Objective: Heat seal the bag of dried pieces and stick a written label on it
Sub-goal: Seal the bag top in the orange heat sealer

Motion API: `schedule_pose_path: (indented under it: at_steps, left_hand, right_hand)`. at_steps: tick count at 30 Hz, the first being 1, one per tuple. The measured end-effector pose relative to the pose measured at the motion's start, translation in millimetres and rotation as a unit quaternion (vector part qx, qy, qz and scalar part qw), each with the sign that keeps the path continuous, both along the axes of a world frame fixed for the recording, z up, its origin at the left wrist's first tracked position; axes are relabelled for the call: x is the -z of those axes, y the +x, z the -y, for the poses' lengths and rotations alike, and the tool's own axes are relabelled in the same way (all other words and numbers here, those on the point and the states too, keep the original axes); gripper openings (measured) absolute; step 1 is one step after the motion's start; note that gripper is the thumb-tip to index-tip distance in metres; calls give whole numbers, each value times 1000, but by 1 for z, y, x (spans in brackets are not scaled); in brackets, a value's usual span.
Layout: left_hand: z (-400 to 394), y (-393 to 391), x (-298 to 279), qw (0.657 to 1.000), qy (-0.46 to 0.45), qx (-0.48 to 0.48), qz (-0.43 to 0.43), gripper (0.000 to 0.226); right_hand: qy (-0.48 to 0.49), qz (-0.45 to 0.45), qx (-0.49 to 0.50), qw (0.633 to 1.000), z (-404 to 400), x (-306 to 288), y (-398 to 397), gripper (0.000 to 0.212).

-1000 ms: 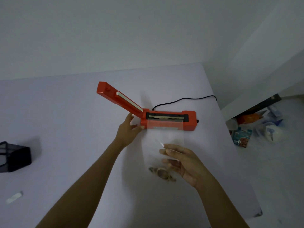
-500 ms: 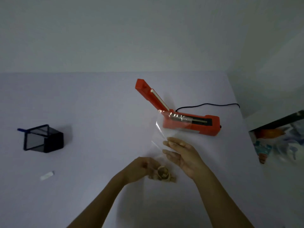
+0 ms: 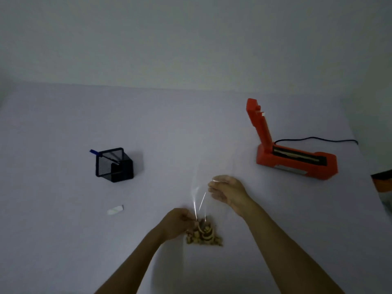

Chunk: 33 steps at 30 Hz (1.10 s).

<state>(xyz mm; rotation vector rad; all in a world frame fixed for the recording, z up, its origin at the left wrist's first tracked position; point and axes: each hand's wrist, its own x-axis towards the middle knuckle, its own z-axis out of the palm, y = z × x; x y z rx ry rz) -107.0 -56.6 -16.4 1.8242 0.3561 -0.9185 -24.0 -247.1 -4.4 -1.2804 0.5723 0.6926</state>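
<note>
A clear plastic bag [image 3: 201, 200] lies on the white table [image 3: 63, 240] with brown dried pieces [image 3: 204, 235] heaped at its near end. My left hand [image 3: 177, 223] pinches the bag's left side next to the pieces. My right hand [image 3: 227, 192] holds the bag's upper part, fingers curled on the film. The orange heat sealer [image 3: 297, 160] stands apart at the right, its lid arm raised almost upright. A small white label [image 3: 115, 210] lies on the table to the left.
A black mesh pen holder [image 3: 114, 165] with a blue pen sticking out stands at the left. The sealer's black cord [image 3: 318, 139] runs to the table's right edge. Beyond that edge, cluttered items show on the floor.
My view has swung left, so the sealer now sits far right. My left hand left the sealer's lid and came down onto the bag by the pieces. The bag was drawn away from the sealer.
</note>
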Motion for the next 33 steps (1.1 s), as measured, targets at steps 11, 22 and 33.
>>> schedule_pose_path:
  at_steps: [11,22,33]
  left_hand:
    - [-8,-11,13,997,25,-56,50,17]
    - [-28,7,23,994,37,-69,78,21]
    - [-24,17,20,975,179,-29,125,45]
  right_hand:
    - [-220,37,-82,971,-5,15,12,28]
    - [-284,70,-91,952,-3,26,-9,10]
    - [-239,94,-63,964,-5,29,-20,27]
